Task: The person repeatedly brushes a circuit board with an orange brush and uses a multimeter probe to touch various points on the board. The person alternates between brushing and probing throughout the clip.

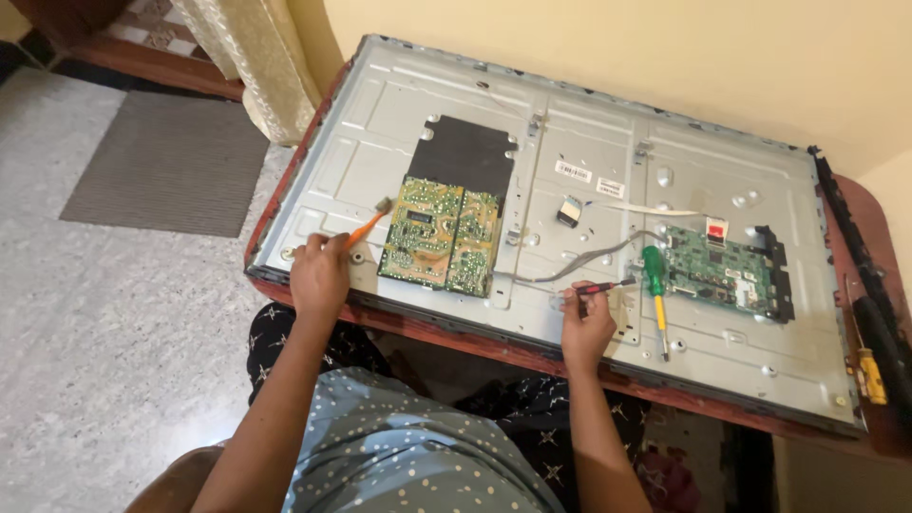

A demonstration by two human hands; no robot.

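— Speckled stone floor, a grey mat [166,161] by the curtain [256,57], and a red-edged table [399,318] pushed against a yellow wall. What's on it?

— 1 flat television chassis [589,190], back panel off, bare metal up. Take that as the landmark. Nearest us, at its front edge, sit both hands, well apart.

— Holding what?

— At the chassis's front-left corner, the left hand [318,277] is closed around an orange-handled brush [369,224]. Its long axis slants up and away to the right, bristles just beside the near-left corner of the tan power board [442,236], maybe touching; I cannot tell.

— And the other?

— Mid-front of the chassis, the right hand [587,323] pinches a small red-and-black tool [600,287], tip pointing right toward the green main board [722,271]. A green-handled screwdriver [655,294] lies loose just beside it, shaft running toward the front edge.

— So which hand is nearer the power board?

— Left, clearly. The board looks dusty tan, 2 panels side by side, with a black sheet [465,152] behind it, farther toward the wall.
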